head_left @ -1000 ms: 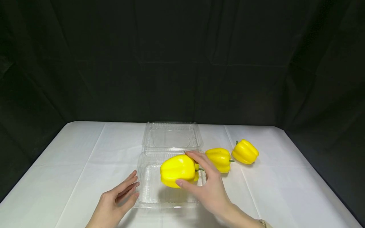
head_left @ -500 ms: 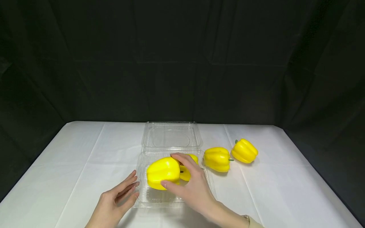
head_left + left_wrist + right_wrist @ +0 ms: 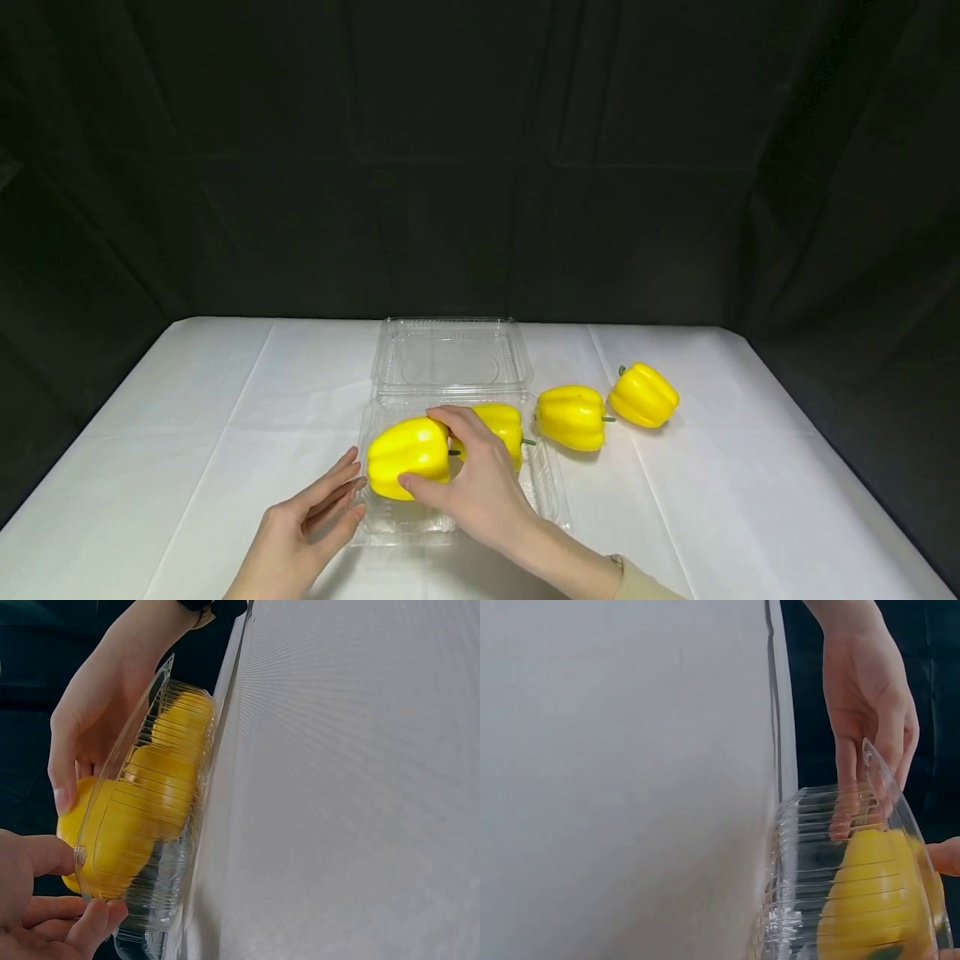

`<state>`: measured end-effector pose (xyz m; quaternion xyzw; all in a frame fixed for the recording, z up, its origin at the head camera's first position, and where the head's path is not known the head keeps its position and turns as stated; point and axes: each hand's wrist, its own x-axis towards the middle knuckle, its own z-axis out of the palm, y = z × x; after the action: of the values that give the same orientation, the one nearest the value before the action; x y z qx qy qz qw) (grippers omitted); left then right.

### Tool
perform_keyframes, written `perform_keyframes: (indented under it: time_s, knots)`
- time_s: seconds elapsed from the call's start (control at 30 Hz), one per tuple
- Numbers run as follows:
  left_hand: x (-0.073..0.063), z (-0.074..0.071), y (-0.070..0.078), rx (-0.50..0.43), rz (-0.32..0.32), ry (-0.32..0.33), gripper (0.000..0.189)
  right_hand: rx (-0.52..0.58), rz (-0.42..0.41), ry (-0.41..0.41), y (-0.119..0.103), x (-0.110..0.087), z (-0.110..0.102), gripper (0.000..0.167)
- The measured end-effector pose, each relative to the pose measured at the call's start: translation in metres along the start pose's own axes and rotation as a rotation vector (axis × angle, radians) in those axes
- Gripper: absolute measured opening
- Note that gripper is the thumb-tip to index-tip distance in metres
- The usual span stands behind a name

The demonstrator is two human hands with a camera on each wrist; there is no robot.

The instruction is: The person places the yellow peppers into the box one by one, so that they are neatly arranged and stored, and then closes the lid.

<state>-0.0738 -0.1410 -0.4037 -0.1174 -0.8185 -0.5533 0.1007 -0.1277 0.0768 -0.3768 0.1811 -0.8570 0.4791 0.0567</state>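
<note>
My right hand (image 3: 487, 492) grips a yellow bell pepper (image 3: 405, 458), thumb in front and fingers behind. The pepper is over the left part of a clear plastic clamshell container (image 3: 551, 492), its dark stem pointing right. In the left wrist view, this pepper (image 3: 105, 832) is partly below the rim; whether it touches the bottom cannot be told. My left hand (image 3: 303, 525) pinches the container's left rim between thumb and fingers, also in the right wrist view (image 3: 870, 712). A second yellow bell pepper (image 3: 504, 425) lies inside, partly hidden by my right hand.
The container's lid (image 3: 450, 358) lies folded back behind its base. Two more yellow bell peppers, a nearer one (image 3: 570, 417) and a farther one (image 3: 643, 397), lie to the right on the white tablecloth (image 3: 720, 500). A black curtain (image 3: 450, 167) hangs behind the table.
My right hand has carried its bell pepper leftward and slightly down over the container, uncovering more of the pepper inside. My left hand has stayed at the rim.
</note>
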Motion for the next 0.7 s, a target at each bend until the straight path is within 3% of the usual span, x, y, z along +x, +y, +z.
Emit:
perform_keyframes:
  time_s: [0.47, 0.7]
  knots:
    - [-0.001, 0.001, -0.003, 0.008, 0.039, 0.008, 0.043, -0.13, 0.012, -0.003, 0.003, 0.01, 0.007, 0.069]
    - [-0.001, 0.001, -0.001, -0.007, 0.031, 0.004, 0.043, -0.149, -0.007, -0.025, 0.006, 0.012, 0.009, 0.059]
